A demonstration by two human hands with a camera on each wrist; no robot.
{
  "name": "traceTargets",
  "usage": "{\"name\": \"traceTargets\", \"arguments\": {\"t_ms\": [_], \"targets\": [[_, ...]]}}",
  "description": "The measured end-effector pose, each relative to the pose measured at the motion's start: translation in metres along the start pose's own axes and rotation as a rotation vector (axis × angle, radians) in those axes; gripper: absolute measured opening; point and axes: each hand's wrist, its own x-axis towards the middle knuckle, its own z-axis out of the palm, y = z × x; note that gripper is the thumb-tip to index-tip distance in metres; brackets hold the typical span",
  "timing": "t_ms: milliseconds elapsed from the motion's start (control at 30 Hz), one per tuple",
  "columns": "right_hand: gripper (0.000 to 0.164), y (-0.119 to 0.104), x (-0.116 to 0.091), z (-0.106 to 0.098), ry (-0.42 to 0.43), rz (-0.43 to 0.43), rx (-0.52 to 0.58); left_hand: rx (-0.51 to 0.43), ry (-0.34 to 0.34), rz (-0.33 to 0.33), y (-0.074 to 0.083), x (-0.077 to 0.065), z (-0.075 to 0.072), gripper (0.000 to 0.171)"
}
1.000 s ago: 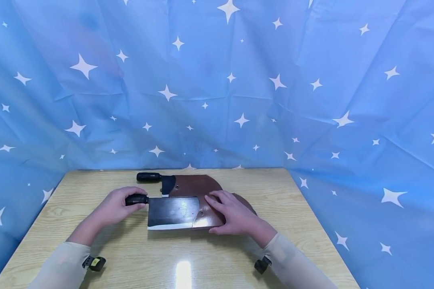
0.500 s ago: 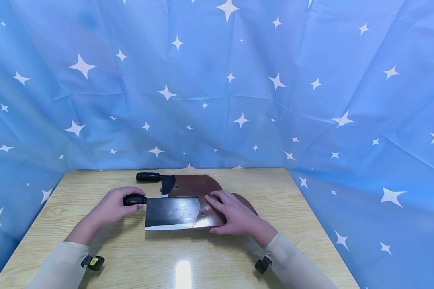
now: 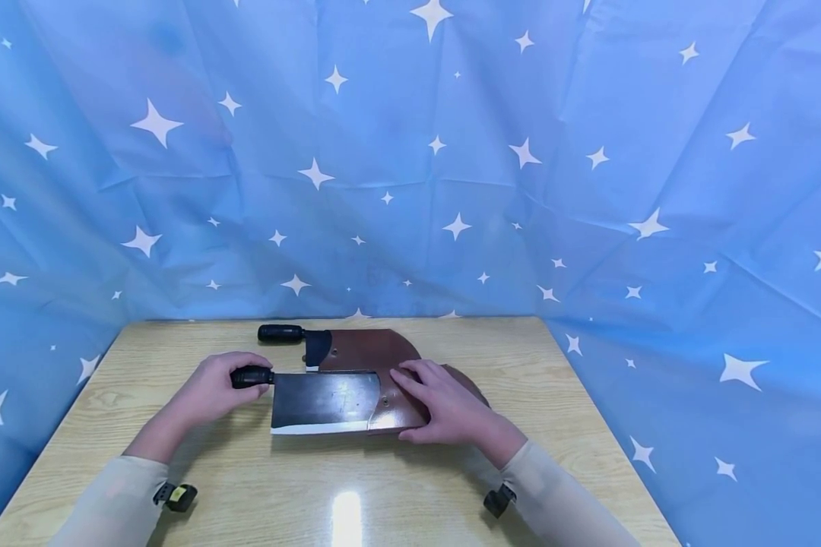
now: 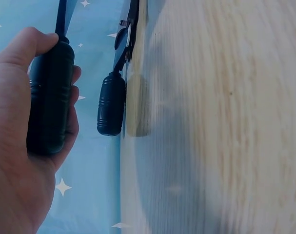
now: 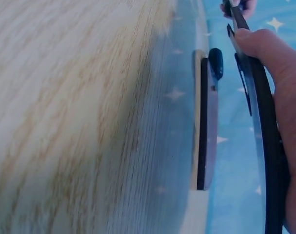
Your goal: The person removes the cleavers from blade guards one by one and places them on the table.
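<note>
A cleaver (image 3: 323,403) with a wide dark blade and a bright cutting edge points right, its far part inside a brown leather sheath (image 3: 398,410). My left hand (image 3: 208,391) grips its black ridged handle (image 4: 52,97), thumb near the neck in the left wrist view. From the right, my right hand (image 3: 445,406) holds the sheath, thumb against one face in the right wrist view. Both wrist views show this cleaver raised off the table. Behind it lies a second cleaver with a black handle (image 3: 280,333), its blade mostly covered by another brown sheath (image 3: 372,346).
The light wooden table (image 3: 178,342) ends at a blue curtain (image 3: 383,175) with white stars, which stands along the back and sides. Light glares off the table's near middle. Each sleeve has a dark strapped device (image 3: 178,497) at the wrist.
My left hand has moved slightly left with the cleaver, while my right hand and the sheath have shifted a little right. Slightly more blade shows. The second cleaver stays put.
</note>
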Motion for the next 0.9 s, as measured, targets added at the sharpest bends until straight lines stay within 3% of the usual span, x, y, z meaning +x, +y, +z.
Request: {"name": "traceTargets", "arguments": {"t_ms": [900], "targets": [[0.107, 0.0060, -0.0047, -0.0026, -0.010, 0.026, -0.011, 0.010, 0.015, -0.009, 0.0005, 0.0005, -0.0048, 0.028]]}}
